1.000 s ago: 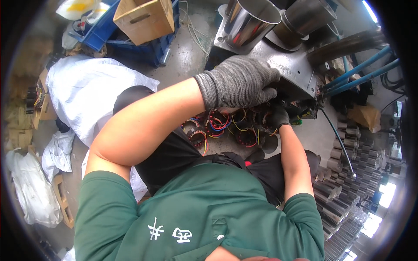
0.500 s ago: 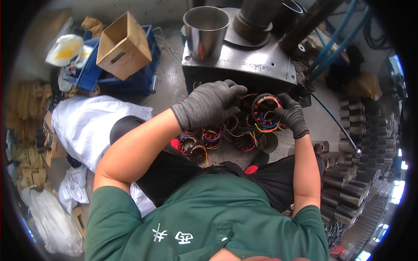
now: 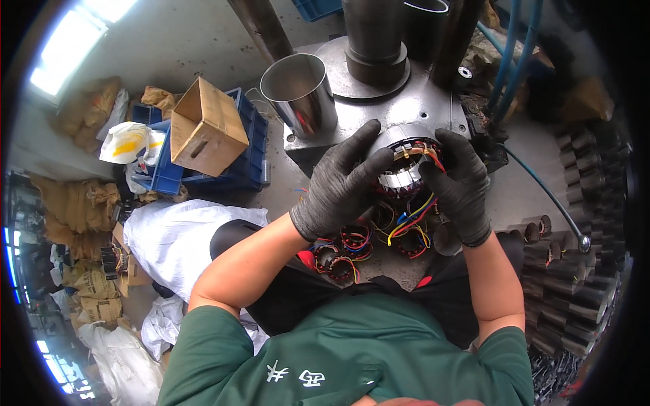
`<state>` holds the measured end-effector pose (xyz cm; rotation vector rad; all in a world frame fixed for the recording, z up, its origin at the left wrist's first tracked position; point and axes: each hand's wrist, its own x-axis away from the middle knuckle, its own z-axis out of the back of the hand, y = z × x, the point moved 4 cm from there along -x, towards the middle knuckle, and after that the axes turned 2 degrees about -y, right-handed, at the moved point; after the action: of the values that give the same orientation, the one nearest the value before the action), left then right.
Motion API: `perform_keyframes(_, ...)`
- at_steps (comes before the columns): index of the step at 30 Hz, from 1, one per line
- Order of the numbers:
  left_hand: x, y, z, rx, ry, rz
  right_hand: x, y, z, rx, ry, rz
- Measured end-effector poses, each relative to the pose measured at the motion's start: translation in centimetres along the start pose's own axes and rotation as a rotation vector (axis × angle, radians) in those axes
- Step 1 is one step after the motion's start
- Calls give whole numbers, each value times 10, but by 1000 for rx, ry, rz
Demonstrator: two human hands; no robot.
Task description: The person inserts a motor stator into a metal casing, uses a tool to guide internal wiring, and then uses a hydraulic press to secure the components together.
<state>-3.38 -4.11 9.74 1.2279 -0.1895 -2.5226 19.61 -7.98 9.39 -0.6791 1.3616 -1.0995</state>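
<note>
Raised in front of the press's metal plate is a motor stator (image 3: 401, 179), a steel ring with wound coils and red, blue and yellow lead wires hanging from it. My left hand (image 3: 342, 177), in a dark grey glove, is closed around the ring's left side. My right hand (image 3: 462, 188), gloved alike, grips its right side with the fingers at the rim. Beneath them, several more wired stators (image 3: 338, 266) lie on the floor between my legs. A shiny open steel cylinder (image 3: 298, 95) stands on the plate's left part.
The heavy metal plate (image 3: 433, 101) carries a dark thick column (image 3: 372, 34). An open cardboard box (image 3: 210, 132) rests on a blue crate (image 3: 254, 142) at the left. Many metal sleeves (image 3: 569, 291) are stacked at the right, near a rod with a ball end (image 3: 583, 242).
The stator has come up from the floor pile towards the plate in my right hand. My left hand has moved onto its left side. The head view has shifted upward.
</note>
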Motion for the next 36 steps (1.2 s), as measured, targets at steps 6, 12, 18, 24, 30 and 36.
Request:
perform_keyframes(6,0,-5,9,24,22,-1,-9,-19,-6,39,-14,70)
perform_keyframes(12,7,-16,-3,781,93,694,-10,-16,-4,-21,-63,89)
perform_keyframes(18,-3,-21,3,803,74,667,-6,-16,-5,-558,-12,-116)
perform_keyframes(24,6,-7,-2,1169,-15,900,-11,-17,0,-486,-162,-189)
perform_keyframes(30,6,0,1,1424,-65,982,-24,-16,-3,78,-243,207)
perform_keyframes(36,19,-5,-18,1703,-16,1160,-4,6,-16,-470,-277,-133)
